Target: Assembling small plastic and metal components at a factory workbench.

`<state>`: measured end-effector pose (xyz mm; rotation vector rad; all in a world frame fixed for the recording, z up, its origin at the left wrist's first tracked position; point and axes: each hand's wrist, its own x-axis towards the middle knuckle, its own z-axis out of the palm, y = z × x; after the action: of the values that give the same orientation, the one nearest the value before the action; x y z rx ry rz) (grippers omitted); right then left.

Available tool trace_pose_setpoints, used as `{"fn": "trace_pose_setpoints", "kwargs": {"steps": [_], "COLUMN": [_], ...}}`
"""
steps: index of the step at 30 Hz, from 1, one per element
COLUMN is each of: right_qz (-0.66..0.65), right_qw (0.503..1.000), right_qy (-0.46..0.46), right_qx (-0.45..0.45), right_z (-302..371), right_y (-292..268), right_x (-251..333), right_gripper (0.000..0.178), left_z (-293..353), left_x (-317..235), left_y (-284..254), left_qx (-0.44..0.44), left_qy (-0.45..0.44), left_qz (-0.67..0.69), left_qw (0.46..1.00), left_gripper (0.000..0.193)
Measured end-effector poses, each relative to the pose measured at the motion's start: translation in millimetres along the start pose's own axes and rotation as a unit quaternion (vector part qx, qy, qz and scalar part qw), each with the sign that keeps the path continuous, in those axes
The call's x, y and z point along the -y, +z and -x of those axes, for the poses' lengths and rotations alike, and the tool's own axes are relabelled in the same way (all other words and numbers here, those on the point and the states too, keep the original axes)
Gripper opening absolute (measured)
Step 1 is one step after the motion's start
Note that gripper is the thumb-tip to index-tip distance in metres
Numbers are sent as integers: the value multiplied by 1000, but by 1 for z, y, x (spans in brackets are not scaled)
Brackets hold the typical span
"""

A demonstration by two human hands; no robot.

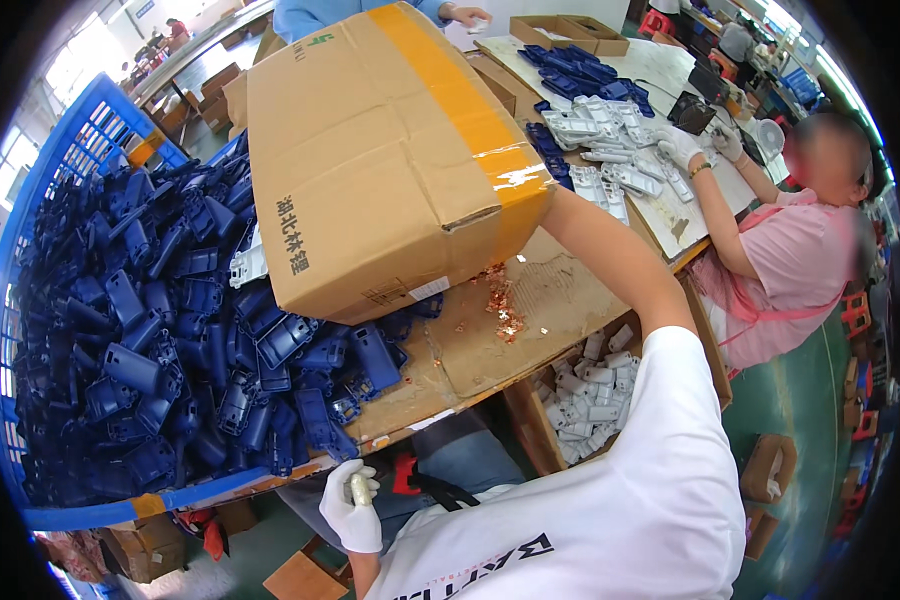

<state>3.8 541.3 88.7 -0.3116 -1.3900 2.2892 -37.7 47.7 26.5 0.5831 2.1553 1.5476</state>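
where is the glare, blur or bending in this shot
In the head view: white glare on the yellow tape near the front corner of the cardboard box; windows at upper left washed out; the blue crate bowed along its left side; a blur over the co-worker's head.
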Motion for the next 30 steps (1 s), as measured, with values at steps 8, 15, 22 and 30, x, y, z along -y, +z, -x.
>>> {"fn": "trace_pose_setpoints", "kwargs": {"steps": [8, 15, 22, 30], "right_qz": [-26, -43, -22, 104], "right_qw": [1000, 999, 999, 959], "right_qy": [4, 3, -20, -139], "right_qx": [6, 2, -38, -224], "right_z": [13, 24, 33, 102], "right_y": [2, 3, -6, -77], "right_x": [-6, -5, 4, 16], "right_gripper": [43, 43, 43, 68], "left_z": [4, 3, 0, -2], "left_x": [-5, -6, -6, -4], "left_y": [4, 5, 7, 6], "left_qx": [-1, -8, -3, 18], "left_qy": [1, -2, 2, 9], "left_qz": [13, -8, 1, 15], "left_qw": [1000, 1000, 1000, 1000], "left_gripper": [17, 17, 17, 17]}}
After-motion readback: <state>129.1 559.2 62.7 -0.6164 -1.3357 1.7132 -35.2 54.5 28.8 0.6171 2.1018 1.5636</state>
